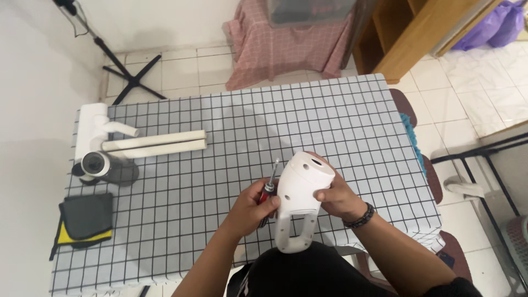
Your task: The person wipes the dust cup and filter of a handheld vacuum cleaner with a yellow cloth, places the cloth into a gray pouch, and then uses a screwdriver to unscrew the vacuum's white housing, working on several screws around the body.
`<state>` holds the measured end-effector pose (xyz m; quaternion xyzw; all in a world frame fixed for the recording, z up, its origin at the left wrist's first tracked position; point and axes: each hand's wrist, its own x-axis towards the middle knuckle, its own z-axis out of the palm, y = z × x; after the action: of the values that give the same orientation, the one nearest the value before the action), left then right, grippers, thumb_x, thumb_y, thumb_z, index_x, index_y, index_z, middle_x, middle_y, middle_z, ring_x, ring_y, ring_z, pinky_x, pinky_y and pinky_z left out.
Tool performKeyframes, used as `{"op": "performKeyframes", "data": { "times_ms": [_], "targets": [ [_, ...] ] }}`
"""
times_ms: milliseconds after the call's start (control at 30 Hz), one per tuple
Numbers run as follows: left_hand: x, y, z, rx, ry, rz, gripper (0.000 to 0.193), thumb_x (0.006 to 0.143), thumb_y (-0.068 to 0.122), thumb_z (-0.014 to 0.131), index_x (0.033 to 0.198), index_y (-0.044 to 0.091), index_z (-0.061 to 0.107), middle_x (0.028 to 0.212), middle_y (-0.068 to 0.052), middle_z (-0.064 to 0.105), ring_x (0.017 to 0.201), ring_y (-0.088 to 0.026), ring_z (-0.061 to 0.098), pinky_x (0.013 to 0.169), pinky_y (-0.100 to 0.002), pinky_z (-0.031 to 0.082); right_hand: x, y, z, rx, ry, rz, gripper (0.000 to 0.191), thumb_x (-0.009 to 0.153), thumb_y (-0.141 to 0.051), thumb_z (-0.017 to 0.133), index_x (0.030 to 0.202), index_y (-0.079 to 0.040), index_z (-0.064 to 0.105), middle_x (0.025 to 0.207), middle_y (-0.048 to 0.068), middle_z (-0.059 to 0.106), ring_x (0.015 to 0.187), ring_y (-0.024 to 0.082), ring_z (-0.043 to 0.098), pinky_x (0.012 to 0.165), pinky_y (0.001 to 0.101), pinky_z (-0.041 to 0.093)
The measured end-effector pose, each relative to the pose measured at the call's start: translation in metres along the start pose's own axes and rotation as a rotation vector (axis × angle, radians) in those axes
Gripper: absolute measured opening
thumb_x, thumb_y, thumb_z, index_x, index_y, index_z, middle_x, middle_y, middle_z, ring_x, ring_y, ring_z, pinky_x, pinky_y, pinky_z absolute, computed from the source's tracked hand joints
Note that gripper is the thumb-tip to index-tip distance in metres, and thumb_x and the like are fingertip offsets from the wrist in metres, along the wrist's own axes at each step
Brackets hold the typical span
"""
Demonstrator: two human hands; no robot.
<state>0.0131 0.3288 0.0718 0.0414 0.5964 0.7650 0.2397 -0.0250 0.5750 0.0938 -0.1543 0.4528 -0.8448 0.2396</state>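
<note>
**Handheld vacuum body in both hands, parts laid out on the grid cloth**

Nearest you: your right hand (336,197), a dark bead bracelet (361,216) at its wrist, is wrapped around the upper side of a white handheld vacuum body (298,201), fingers closed on the casing. The body stands tilted, its round open end up and away from you, its loop handle down at the near table edge.

Beside it: your left hand (254,206) is closed on a red-handled screwdriver (269,190), shaft pointing up and away, its tip just beside the casing's left side. The hand touches the casing as well.

Beneath: a table (231,126) under a white cloth with a black grid.

Left, near edge: a folded dark grey cloth with a yellow border (85,219), well apart from your hands.

Left, farther: a dark cylindrical vacuum part (104,166) with a round end facing you.

Far left: a white floor-brush head (93,127) and two white tubes (157,144) lying side by side, touching
</note>
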Motion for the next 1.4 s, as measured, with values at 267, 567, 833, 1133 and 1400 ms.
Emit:
{"op": "performKeyframes", "data": {
  "times_ms": [267,567,833,1133,1400],
  "targets": [
    [-0.050,0.082,0.043,0.508,0.247,0.024,0.070,0.089,0.009,0.054,0.155,0.003,0.028,0.122,-0.011,0.066,0.089,-0.024,0.066,0.081,-0.036,0.055,-0.003,0.009,-0.008,-0.082,0.133,-0.190,0.100,0.071,-0.010,0.087,0.155,-0.005,0.031,0.139,0.013,0.052,0.131,0.028,0.054,0.109,0.0461,0.050],
    [-0.071,0.123,0.078,0.752,0.133,0.108,0.054,0.089,0.007,0.060,0.141,0.002,0.046,0.113,-0.022,0.069,0.095,-0.037,0.072,0.080,-0.044,0.058,0.004,0.018,-0.007,0.175,0.150,-0.161,0.092,0.078,-0.014,0.083,0.155,-0.007,0.031,0.136,0.014,0.054,0.129,0.029,0.056,0.107,0.0465,0.051],
    [-0.060,0.127,0.085,0.804,0.091,0.259,0.056,0.089,0.006,0.057,0.142,-0.003,0.046,0.120,-0.025,0.066,0.096,-0.041,0.069,0.079,-0.048,0.056,0.004,0.020,-0.003,0.210,0.150,-0.107,0.083,0.081,-0.016,0.078,0.152,-0.008,0.035,0.135,0.012,0.055,0.127,0.028,0.057,0.106,0.0453,0.051],
    [-0.052,0.129,0.087,0.801,0.067,0.142,0.057,0.088,0.009,0.057,0.143,-0.004,0.045,0.122,-0.026,0.065,0.096,-0.042,0.069,0.080,-0.048,0.056,0.004,0.022,-0.006,0.137,0.172,-0.141,0.084,0.080,-0.009,0.077,0.153,-0.005,0.035,0.133,0.014,0.055,0.126,0.029,0.057,0.106,0.0449,0.051],
    [-0.053,0.139,0.079,0.804,0.048,0.065,0.057,0.088,0.011,0.055,0.143,0.000,0.048,0.120,-0.024,0.067,0.102,-0.039,0.069,0.087,-0.045,0.054,0.001,0.016,-0.014,-0.342,0.217,-0.292,0.100,0.069,-0.006,0.084,0.154,-0.004,0.032,0.138,0.012,0.053,0.130,0.024,0.054,0.109,0.0412,0.049]
  ]
}}
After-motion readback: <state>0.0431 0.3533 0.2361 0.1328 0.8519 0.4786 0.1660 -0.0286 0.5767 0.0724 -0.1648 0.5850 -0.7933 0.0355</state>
